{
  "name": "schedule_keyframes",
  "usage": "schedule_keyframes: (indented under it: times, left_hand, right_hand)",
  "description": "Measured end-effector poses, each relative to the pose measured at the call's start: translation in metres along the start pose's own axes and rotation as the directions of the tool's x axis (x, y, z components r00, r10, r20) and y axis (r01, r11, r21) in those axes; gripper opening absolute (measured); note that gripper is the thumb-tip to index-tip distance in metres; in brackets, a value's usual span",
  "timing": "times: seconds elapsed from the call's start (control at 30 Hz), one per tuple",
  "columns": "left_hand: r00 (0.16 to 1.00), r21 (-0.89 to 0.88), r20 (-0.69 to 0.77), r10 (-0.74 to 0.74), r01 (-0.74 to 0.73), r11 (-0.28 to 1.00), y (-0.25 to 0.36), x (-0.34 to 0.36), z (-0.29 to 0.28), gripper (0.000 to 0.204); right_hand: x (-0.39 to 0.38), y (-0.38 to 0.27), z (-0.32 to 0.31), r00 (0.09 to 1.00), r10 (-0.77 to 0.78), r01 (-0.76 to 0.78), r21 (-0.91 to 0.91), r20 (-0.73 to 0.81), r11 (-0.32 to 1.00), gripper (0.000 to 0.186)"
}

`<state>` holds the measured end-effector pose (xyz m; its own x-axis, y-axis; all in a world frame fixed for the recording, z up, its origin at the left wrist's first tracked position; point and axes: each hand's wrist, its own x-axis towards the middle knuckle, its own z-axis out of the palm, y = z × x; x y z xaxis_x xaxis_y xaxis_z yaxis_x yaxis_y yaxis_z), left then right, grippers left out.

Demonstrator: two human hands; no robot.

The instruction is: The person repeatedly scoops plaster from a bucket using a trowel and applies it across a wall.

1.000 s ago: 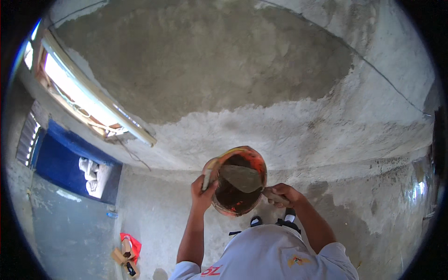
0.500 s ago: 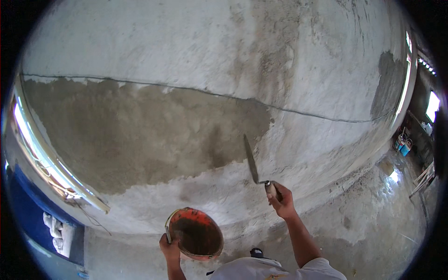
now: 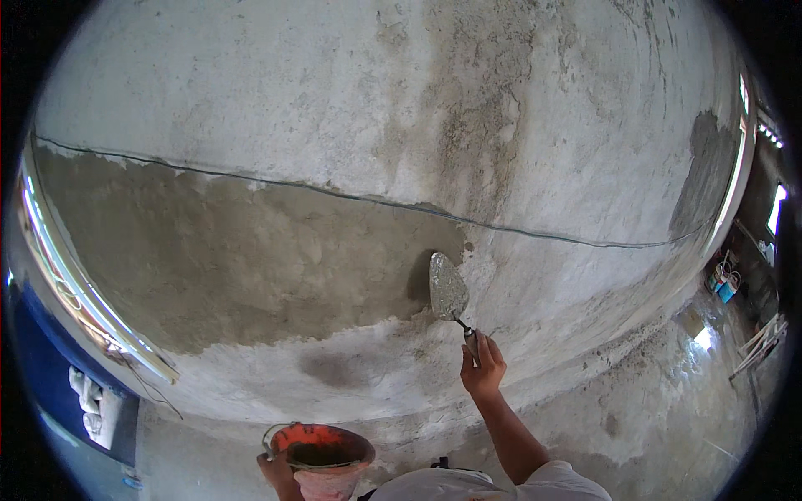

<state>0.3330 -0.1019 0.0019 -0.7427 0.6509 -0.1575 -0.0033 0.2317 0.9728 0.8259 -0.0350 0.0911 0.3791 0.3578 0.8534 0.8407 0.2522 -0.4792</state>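
Observation:
My right hand [image 3: 483,366] is closed round the handle of a pointed trowel [image 3: 449,286]. The blade stands upright by the right end of a darker, wet-looking mortar patch [image 3: 225,259] on the pale wall. Its flat face shows, speckled with grey mortar; whether it touches the wall I cannot tell. Low on the left, my left hand [image 3: 276,470] grips the rim side of a red bucket [image 3: 334,480], its fingers partly hidden. Dark grey mortar lies inside the bucket, and its orange-red inner wall is smeared.
A thin dark cord [image 3: 368,199] runs across the wall along the patch's top edge. At the left is a window frame [image 3: 109,317] with loose wires below. Blue containers [image 3: 725,286] and wooden sticks [image 3: 760,346] stand on the right, beside the wet floor [image 3: 660,376].
The trowel has turned from edge-on to showing its flat face, and my right hand has shifted a little left and down. The bucket has dropped lower and left and sits more upright.

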Motion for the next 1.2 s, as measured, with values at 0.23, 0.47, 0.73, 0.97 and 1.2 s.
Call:
schedule_keyframes:
  times: [0.23,0.47,0.73,0.97,1.2]
  left_hand:
    - [0.982,-0.039,-0.176,-0.063,0.057,0.998,-0.064,0.039,-0.029,0.058]
    - [0.990,-0.052,-0.122,-0.069,0.063,0.997,-0.017,0.013,-0.024,0.049]
    - [0.989,0.087,-0.105,0.107,-0.098,0.991,0.003,0.008,-0.017,0.043]
    - [0.999,-0.185,-0.023,-0.046,0.041,0.982,-0.016,0.025,-0.053,0.043]
    - [1.000,-0.116,-0.019,-0.017,0.014,0.993,-0.018,0.034,-0.076,0.050]
  right_hand:
    - [-0.036,0.033,0.014,0.990,0.061,-0.048,-0.100,0.131,0.994,0.047]
    - [-0.024,0.026,0.008,0.993,0.049,-0.056,0.067,0.109,0.996,0.046]
    - [-0.020,0.026,0.029,0.972,-0.097,0.100,-0.001,0.213,0.995,0.048]
    - [-0.012,-0.014,0.044,0.989,-0.080,0.073,0.063,0.120,0.995,0.047]
    - [-0.045,0.013,0.066,0.983,-0.010,0.033,-0.126,0.183,0.991,0.046]
